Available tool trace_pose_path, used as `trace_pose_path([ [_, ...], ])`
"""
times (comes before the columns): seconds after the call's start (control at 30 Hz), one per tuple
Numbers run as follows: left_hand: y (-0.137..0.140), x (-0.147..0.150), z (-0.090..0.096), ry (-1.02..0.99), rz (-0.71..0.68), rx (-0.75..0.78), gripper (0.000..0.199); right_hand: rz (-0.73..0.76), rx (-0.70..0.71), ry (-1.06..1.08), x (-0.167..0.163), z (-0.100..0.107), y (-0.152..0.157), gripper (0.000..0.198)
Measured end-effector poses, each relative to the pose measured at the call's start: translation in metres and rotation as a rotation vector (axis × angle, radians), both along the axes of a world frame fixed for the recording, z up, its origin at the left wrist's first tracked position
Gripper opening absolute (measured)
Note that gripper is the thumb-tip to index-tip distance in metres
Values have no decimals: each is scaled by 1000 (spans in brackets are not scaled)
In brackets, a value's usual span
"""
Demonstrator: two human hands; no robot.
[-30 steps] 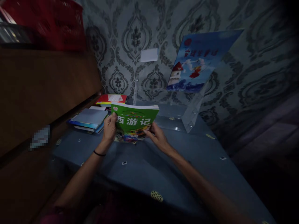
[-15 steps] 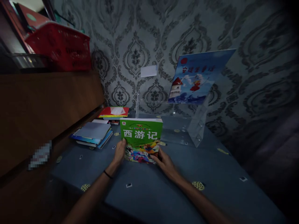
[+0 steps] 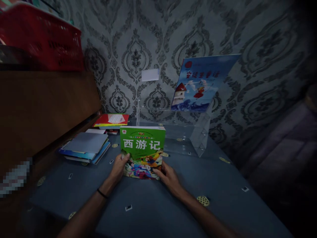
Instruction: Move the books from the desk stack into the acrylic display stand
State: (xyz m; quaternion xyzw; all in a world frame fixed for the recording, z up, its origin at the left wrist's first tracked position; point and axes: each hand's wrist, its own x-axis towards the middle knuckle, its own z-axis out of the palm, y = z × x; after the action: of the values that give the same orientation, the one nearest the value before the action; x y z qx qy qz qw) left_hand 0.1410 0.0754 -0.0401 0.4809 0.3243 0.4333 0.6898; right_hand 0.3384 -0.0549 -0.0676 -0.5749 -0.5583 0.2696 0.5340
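Note:
A green picture book [image 3: 143,152] with large white Chinese characters is held up between both hands, its cover facing me. My left hand [image 3: 119,166] grips its left edge, thumb on the cover. On the lower right edge, my right hand [image 3: 168,175] is closed with its thumb across the front; its other fingers are behind the book. Beyond it stands a clear acrylic display stand [image 3: 201,138]. A blue picture book [image 3: 198,84] leans upright at the stand's upper right, and a small white card [image 3: 150,75] shows at its upper left.
A stack of books [image 3: 86,145] lies on the left of the blue-grey table [image 3: 158,211], with another pile topped by a red book [image 3: 111,119] behind it. A red plastic basket [image 3: 42,39] sits on a brown wooden cabinet [image 3: 49,105]. Patterned wallpaper covers the wall behind.
My view has turned slightly right, so most things appear farther left. Both hands still hold the green book, which sits slightly lower in view.

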Motion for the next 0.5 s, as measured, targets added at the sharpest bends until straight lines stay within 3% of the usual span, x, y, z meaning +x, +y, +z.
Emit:
trace_pose_path([
  [0.5,7,5,-11,-205,-80,-94,71,-45,-30,63,6,-9,3,42],
])
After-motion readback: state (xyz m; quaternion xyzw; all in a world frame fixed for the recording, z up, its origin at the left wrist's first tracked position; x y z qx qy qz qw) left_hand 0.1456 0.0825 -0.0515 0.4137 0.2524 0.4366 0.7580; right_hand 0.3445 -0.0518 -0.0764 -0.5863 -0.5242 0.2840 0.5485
